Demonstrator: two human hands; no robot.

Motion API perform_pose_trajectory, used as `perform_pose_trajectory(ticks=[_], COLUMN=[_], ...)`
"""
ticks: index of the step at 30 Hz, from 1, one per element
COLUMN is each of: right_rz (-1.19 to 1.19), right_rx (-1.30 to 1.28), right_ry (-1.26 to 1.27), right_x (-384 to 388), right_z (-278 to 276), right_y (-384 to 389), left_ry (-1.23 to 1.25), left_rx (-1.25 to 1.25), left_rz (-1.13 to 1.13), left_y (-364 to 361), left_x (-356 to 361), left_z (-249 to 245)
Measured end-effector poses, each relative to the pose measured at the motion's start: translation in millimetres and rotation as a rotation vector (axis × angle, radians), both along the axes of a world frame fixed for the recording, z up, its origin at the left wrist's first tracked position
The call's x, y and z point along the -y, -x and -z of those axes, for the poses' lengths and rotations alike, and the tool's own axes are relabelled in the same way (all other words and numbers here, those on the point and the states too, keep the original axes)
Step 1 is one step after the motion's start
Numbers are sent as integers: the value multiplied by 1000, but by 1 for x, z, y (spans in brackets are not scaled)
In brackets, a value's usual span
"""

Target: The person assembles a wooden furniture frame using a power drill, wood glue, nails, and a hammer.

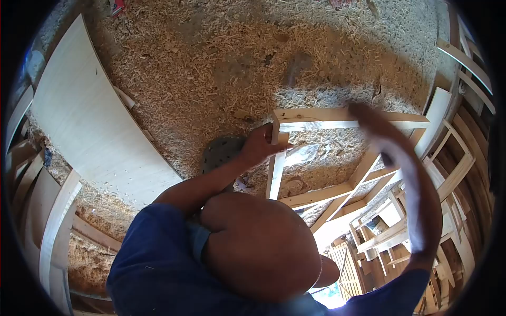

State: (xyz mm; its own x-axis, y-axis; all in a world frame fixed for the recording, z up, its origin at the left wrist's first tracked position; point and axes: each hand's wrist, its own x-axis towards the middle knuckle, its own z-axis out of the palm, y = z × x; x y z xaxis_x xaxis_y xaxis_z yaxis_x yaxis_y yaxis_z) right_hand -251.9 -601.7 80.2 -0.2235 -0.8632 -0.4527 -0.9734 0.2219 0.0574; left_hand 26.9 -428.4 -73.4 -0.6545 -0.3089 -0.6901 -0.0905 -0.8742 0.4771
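A pale wooden frame (311,120) of joined bars stands over the floor at centre right. My left hand (259,146) grips its left bar (275,176) just below the corner, with fingers wrapped over the wood. Above the frame's long upper bar, towards its right part, is my right hand (371,122). It is smeared by motion, so its fingers and anything in them cannot be made out. A dark shoe with holes (219,152) shows on the floor beside my left forearm.
Wood shavings (200,68) cover the floor. A large curved pale board (95,121) lies at the left, with planks (58,226) below it. More wooden frames (453,174) are stacked at the right. A head (258,242) and blue-clad shoulders fill the bottom.
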Motion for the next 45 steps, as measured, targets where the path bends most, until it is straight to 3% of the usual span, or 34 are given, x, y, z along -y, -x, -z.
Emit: perform_pose_trajectory(ticks=[3,5,6,7,8,9,10,12,13,15,17,19,20,21,23,25,27,29,30,31,32,33,34,35,37,38,39,41,43,45], right_rz=[141,589,660,701,711,303,304,14,87,669,774,508,438,70,203,464,958,1125,1128,1132,1112,1082,1105,1121,1241,1269,1300,1381,1588,1675], right_rx=[534,628,888,1142,924,206,650,633,554,789,980,529,566,649,673,803,916,765,660,542,358,156,63,-21,-86,-113,-141,-266,-303,-336], right_ry=[-928,-319,-47,263,324,-9,-99,-849,-912,-592,-28,-85,-456,-660,-677,-356,38,387,461,525,508,407,357,309,270,268,265,210,238,332], right_x=[17,32,35,43,35,17,-45,-37,-22,-14,-23,-36,-46,-87,-78,-108,-163,-234,-274,-320,-374,-407,-441,-478,-560,-591,-624,-703,-708,-740], right_z=[-27,-28,-15,-6,-1,6,36,-2,-12,-26,-13,0,-12,11,-26,-46,-62,-75,-85,-97,-106,-128,-144,-155,-162,-160,-155,-127,-117,-78], right_y=[-25,-19,-2,4,0,-9,9,-34,-28,-22,-26,-29,-32,-24,-38,-23,-26,-15,-9,-4,1,-4,-12,-22,-46,-62,-83,-137,-187,-241], left_ry=[215,241,95,110,104,89,89,87,96,25,47,120,106,81,-10,88,124,81,24,137,288,213,145,169,181,147,207,348,423,504], left_rx=[71,67,48,38,35,33,30,25,13,-16,-14,-33,-44,-52,-122,-50,14,-5,105,175,335,147,38,53,147,164,187,189,190,236], left_rz=[66,77,36,34,51,75,81,109,114,-7,-33,-47,-74,-98,-113,-103,-62,-130,-242,-199,123,136,183,229,348,399,422,597,705,680], left_y=[0,-2,-1,2,2,-1,-3,-2,0,0,-1,5,5,3,3,5,5,2,-5,-4,-5,-4,-23,-14,-17,-21,-16,-21,2,-48], left_x=[13,12,11,11,7,4,2,5,3,-6,-11,0,-3,-10,-7,-2,0,8,14,31,53,63,68,73,88,97,99,115,108,193], left_z=[7,0,-1,4,8,10,7,7,12,18,14,21,24,23,20,14,7,10,10,1,-15,-16,28,5,20,32,20,40,32,23])
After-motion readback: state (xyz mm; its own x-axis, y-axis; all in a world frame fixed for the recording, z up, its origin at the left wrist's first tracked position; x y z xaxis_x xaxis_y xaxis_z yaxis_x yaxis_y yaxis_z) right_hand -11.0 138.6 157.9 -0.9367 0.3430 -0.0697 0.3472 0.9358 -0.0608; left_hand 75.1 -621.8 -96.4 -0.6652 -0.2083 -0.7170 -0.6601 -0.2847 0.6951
